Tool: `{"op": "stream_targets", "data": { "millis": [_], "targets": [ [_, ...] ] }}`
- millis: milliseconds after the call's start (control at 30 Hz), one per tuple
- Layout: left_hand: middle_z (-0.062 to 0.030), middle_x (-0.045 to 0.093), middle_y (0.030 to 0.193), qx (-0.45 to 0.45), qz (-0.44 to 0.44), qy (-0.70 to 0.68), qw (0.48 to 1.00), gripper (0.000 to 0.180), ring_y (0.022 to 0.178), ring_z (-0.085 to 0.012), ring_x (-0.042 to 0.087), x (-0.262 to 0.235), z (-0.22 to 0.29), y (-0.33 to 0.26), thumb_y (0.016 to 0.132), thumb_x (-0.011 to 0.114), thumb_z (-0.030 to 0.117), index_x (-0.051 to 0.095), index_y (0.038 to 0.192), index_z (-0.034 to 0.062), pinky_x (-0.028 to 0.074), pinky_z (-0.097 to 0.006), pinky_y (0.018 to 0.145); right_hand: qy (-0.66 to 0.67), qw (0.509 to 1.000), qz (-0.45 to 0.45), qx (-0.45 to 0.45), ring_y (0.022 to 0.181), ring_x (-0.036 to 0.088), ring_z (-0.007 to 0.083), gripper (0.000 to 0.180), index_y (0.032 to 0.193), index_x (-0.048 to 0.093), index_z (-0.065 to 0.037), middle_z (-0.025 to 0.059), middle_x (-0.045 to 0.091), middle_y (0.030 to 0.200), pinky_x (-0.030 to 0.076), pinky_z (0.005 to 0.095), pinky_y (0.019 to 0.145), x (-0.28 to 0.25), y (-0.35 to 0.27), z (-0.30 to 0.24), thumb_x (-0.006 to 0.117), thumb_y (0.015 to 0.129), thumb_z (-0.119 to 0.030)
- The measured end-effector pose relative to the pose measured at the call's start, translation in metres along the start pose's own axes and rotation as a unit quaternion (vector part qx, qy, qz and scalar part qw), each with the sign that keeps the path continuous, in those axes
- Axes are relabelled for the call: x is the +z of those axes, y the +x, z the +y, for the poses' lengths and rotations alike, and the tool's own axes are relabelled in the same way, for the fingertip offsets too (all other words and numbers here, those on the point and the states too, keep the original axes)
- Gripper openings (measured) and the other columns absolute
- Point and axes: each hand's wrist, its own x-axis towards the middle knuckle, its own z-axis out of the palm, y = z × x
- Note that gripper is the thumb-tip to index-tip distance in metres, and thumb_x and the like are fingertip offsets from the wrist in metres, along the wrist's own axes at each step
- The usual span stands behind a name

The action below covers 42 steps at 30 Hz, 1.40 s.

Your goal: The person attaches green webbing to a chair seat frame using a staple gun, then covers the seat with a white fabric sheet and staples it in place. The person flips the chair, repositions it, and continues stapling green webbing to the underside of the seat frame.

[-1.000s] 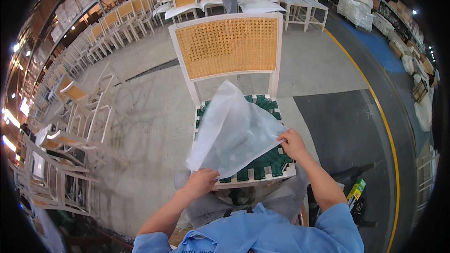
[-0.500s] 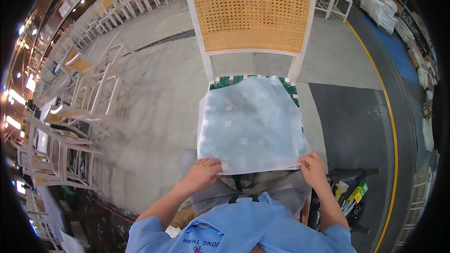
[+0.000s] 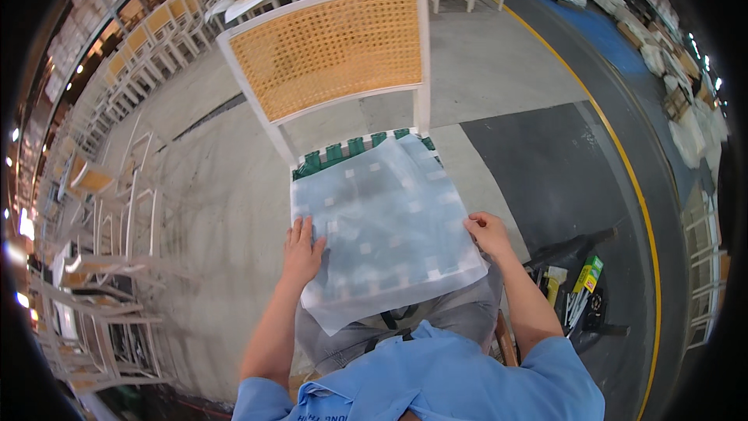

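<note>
Far and near left, unfinished-looking white chairs [image 3: 101, 263] stand or lie at the scene's edge; next, the left hand [image 3: 302, 252] rests palm down on the left margin of a pale sheet [image 3: 382, 226], its fingers extended and pointing to the far side, gripping nothing; the sheet, thin enough to show the weave beneath, lies over the seat of a chair [image 3: 335, 51], between the two hands; it is close to square, so no long axis can be told, and it sits somewhat turned, its near edge slanting and hanging past the seat front over the lap; along the far edge of the seat a band of green straps [image 3: 356, 146] is uncovered, wider on the left, and the left hand is the nearer to that end; the right hand [image 3: 489, 234], about level with the left, seems to pinch the sheet's right edge between thumb and fingertips, so that the sheet extends leftward from this grip; farther right, on the floor, a green and yellow box [image 3: 590, 273] lies among tools.
</note>
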Motion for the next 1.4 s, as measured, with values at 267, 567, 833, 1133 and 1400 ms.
{"op": "stream_targets", "data": {
  "millis": [267,567,833,1133,1400],
  "targets": [
    [-0.014,0.025,0.174,-0.06,0.007,0.107,0.992,0.069,0.155,-0.0492,0.027,0.01,-0.011,0.065,0.108,0.047,0.049,0.033,0.166,0.0135,0.023,-0.066,0.123,-0.047,0.993,0.06,-0.085,0.072,0.059,0.0106,0.021,0.089,0.069,-0.002,0.001,0.066,0.078,0.047,0.0288,0.064,0.02,0.007,0.007,0.084,0.086,-0.016],
    [-0.0151,0.027,0.173,0.162,-0.09,0.099,0.978,0.066,0.157,-0.0474,0.023,0.064,0.114,0.05,0.107,0.05,0.045,0.037,0.164,0.0142,0.017,-0.065,0.125,0.11,0.992,-0.003,0.063,0.077,0.061,0.0121,0.024,0.108,0.07,-0.003,0.0005,0.066,0.083,0.052,0.0316,0.07,-0.017,-0.026,0.033,0.076,0.096,-0.023],
    [-0.017,0.032,0.17,0.247,-0.092,0.122,0.957,0.062,0.157,-0.0469,0.023,0.103,0.141,0.051,0.108,0.051,0.042,0.042,0.161,0.0132,0.015,-0.064,0.126,0.011,0.979,0.194,0.065,0.084,0.069,0.0159,0.027,0.108,0.075,-0.004,0.007,0.076,0.094,0.056,0.0323,0.08,-0.133,-0.11,0.119,0.079,0.092,-0.024],
    [-0.0196,0.036,0.168,0.293,-0.118,0.047,0.948,0.06,0.155,-0.0509,0.025,0.128,0.221,0.018,0.107,0.053,0.038,0.043,0.16,0.0104,0.019,-0.066,0.125,-0.109,0.916,0.23,0.31,0.1,0.074,0.029,0.056,0.117,0.072,0.003,0.018,0.076,0.109,0.056,0.0388,0.089,-0.203,-0.124,0.222,0.091,0.072,-0.026],
    [-0.0165,0.031,0.17,0.299,-0.095,0.035,0.949,0.066,0.155,-0.0512,0.024,0.151,0.231,-0.01,0.105,0.057,0.039,0.04,0.16,0.0066,0.019,-0.064,0.126,-0.036,0.957,0.244,0.153,0.089,0.069,0.0244,0.051,0.113,0.063,0.001,0.0101,0.071,0.101,0.055,0.0363,0.082,-0.208,-0.112,0.197,0.079,0.065,-0.003]
  ]
}}
